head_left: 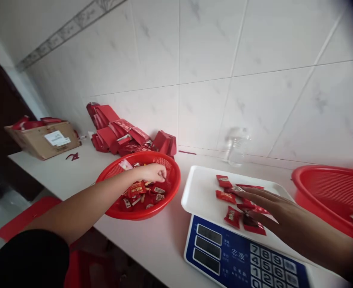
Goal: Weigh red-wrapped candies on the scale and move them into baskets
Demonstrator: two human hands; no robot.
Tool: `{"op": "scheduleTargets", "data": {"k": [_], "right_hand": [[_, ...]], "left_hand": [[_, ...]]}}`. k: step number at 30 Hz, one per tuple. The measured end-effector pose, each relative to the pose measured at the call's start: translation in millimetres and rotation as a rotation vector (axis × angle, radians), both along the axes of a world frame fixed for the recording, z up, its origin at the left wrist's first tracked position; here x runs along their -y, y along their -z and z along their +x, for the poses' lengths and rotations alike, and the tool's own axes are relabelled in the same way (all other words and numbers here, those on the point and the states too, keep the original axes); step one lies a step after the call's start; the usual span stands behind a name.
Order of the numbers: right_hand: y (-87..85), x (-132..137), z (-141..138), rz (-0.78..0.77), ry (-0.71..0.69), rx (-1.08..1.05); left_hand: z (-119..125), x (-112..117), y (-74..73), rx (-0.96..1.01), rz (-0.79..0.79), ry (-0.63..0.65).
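Note:
My left hand (pixel 152 173) reaches into a red mesh basket (pixel 170 191) of small wrapped candies (pixel 140 194), its fingers curled shut over the pile; what they grip is hidden. My right hand (pixel 265 202) lies flat with fingers stretched out over the white tray (pixel 200 192) of a digital scale (pixel 239 256), resting on several red candy wrappers (pixel 233 216) spread on the tray.
A second red basket (pixel 329 192) stands at the right. Folded red boxes (pixel 119 134) are heaped against the tiled wall, next to a cardboard box (pixel 44 140) at the far left. A clear glass jar (pixel 236 148) stands behind the scale. The counter's front edge runs diagonally.

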State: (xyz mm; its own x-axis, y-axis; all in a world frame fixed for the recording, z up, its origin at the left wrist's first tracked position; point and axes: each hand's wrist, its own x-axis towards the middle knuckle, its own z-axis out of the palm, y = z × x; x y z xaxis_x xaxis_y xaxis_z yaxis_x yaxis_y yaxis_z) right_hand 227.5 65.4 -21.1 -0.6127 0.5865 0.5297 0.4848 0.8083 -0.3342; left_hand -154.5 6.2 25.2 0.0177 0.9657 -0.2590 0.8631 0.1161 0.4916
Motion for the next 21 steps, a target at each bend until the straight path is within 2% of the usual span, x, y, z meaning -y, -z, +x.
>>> {"op": "scheduleTargets", "data": {"k": [4,6,8,11,15,19,21], "right_hand": [[-4.5,26,-13,0.193,-0.094,0.084],[-8.3,45,-17,0.207,-0.106,0.117],[-9.2,59,-16,0.196,-0.133,0.186],[-4.6,66,-9,0.192,-0.173,0.227],[3.1,56,1,0.247,-0.160,0.185],[5.0,47,3,0.267,-0.149,0.140],[4.7,45,4,0.264,-0.148,0.135]], "left_hand": [[-26,34,29.4,-0.216,-0.113,-0.045],[-30,44,40.6,-0.281,-0.130,-0.054],[-31,48,45.6,-0.301,-0.128,-0.035],[-31,44,41.4,-0.267,-0.096,0.035],[-33,30,23.8,-0.136,-0.043,0.090],[-43,24,10.7,-0.052,0.099,-0.021],[-50,26,11.0,-0.084,0.084,-0.077]]}}
